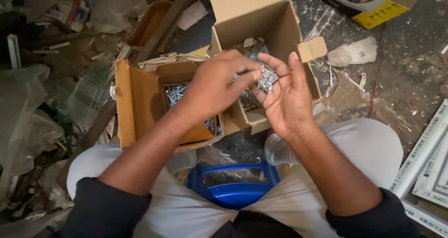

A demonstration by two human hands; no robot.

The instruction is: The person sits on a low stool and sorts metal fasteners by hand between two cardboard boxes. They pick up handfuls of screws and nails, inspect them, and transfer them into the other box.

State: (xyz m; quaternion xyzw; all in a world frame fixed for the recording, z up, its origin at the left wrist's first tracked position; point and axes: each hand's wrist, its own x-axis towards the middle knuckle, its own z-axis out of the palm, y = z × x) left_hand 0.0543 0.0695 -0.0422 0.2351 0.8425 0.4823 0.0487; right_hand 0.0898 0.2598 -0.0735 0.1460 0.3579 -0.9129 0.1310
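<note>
My right hand (pixel 287 95) is cupped palm-up and holds a small heap of silver screws (pixel 267 77). My left hand (pixel 217 81) reaches across, its fingertips pinching at that heap. Both hands hover over two open cardboard boxes. The smaller box (pixel 140 102) on the left holds screws (pixel 175 92) along its far side. The taller box (pixel 254 21) behind my hands also has screws (pixel 249 100) in its bottom, mostly hidden by my hands.
I sit on a blue plastic stool (pixel 233 189), knees in light trousers either side. Clear plastic bags (pixel 28 112) and scrap lie left. A crumpled white bag (pixel 352 53), a yellow-black carton (pixel 373 4) and white long packages (pixel 427 158) lie right on a dusty floor.
</note>
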